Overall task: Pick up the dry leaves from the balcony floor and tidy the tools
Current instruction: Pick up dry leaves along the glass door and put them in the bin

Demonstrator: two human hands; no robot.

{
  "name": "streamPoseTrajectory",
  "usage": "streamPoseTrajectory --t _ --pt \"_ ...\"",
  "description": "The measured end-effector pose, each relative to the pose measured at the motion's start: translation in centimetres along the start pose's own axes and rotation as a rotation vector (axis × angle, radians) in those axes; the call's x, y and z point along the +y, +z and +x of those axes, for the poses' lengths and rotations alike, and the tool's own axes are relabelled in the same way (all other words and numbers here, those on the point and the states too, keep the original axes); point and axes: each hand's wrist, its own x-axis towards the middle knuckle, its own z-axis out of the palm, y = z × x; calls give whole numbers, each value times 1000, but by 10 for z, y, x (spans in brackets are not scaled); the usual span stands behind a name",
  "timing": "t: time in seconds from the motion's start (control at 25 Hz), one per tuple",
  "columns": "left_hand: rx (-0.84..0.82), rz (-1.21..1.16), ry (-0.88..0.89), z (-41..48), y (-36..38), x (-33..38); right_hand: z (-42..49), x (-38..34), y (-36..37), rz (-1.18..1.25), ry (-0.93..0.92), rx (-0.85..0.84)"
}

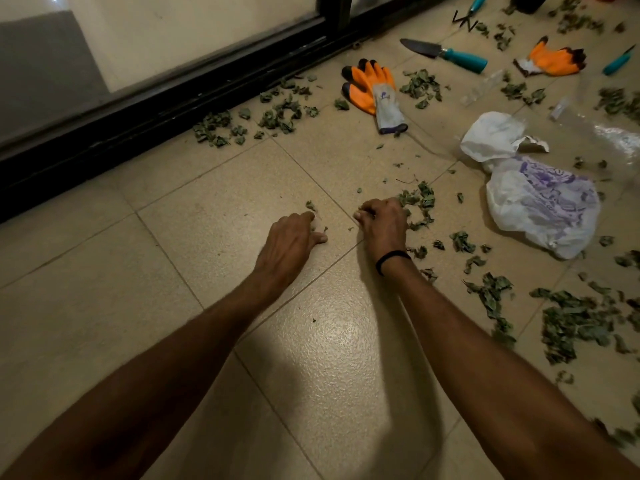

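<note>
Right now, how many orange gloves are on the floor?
2. One glove lies by the door track, left of the trowel; the other glove lies right of it. Others could be off-frame.

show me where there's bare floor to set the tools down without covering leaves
Bare beige tile floor runs left of the left hand, out to the black door track, and near you between the forearms. Crowded: the right side, with dry green leaves around the white plastic bag, and by the orange and grey glove beside the track.
</note>
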Motion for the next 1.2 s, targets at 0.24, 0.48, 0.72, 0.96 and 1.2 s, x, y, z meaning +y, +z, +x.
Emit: streamPoseTrajectory --t 0.24,0.48,0.72,0.96,1.2 --pt "150 5 -8 7 17 -7 18 -8 -1 309 291 99" --pt "311 -389 -585 38 -20 13 43 -10 -10 399 369 96" --pt "189 -316 -239 30 -16 0 45 -16 11 11 60 -16" --pt "45 41 -33 31 4 3 51 -20 -6 276 345 161" --pt "166 -162 -330 42 -6 12 16 -8 -11 29 139 106"
